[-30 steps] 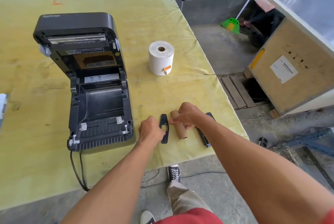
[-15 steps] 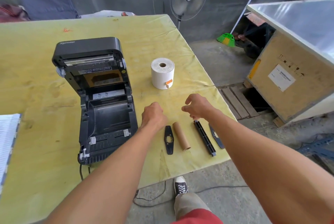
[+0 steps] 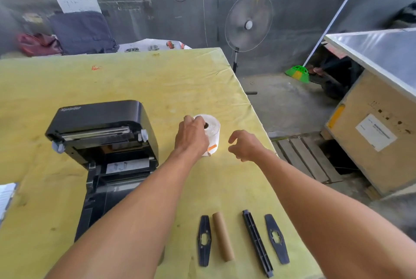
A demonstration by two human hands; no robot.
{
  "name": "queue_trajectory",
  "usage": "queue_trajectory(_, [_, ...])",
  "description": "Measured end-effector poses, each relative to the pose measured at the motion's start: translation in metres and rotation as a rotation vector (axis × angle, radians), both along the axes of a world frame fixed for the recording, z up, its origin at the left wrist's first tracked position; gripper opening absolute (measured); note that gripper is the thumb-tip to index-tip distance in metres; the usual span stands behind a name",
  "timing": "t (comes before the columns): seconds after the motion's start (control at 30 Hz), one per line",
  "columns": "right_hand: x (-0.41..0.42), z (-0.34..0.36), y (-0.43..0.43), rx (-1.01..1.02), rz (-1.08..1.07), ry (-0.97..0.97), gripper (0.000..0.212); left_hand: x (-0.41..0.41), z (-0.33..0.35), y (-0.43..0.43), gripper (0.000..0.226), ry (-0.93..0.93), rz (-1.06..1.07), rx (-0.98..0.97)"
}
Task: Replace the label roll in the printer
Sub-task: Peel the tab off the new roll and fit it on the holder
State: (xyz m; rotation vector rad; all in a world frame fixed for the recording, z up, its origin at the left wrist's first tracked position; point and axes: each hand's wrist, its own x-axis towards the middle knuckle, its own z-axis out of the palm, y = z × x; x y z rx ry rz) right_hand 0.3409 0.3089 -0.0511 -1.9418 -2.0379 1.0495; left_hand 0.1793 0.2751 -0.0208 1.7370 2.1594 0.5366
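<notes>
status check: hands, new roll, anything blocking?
Left hand on top of the new label roll, grip unclear. Right hand open beside it. Printer lid open, path clear.

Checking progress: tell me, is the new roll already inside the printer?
No, the white roll stands on the table beside the open printer.

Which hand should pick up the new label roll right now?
Left. The left hand is already on top of the new label roll, fingers at its core hole; the right hand hovers open beside it, apart.
</notes>
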Motion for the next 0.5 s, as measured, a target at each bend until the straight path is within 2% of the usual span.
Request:
queue_trajectory(0.1, [0.006,-0.01,0.025,-0.074,0.001,0.032,0.024,0.003,-0.009,0.026,0.038,0.12,-0.069,-0.127])
queue_trajectory(0.27, [0.01,-0.032,0.054,-0.202,0.041,0.062,0.014,0.002,-0.022,0.057,0.051,0.144,-0.113,-0.245])
queue_trajectory(0.37, [0.002,-0.044,0.065,-0.251,0.096,0.086,0.018,-0.002,-0.03,0.064,0.061,0.179,-0.16,-0.324])
queue_trajectory(0.5, [-0.012,-0.052,0.075,-0.288,0.16,0.084,0.023,0.001,-0.044,0.066,0.062,0.188,-0.143,-0.319])
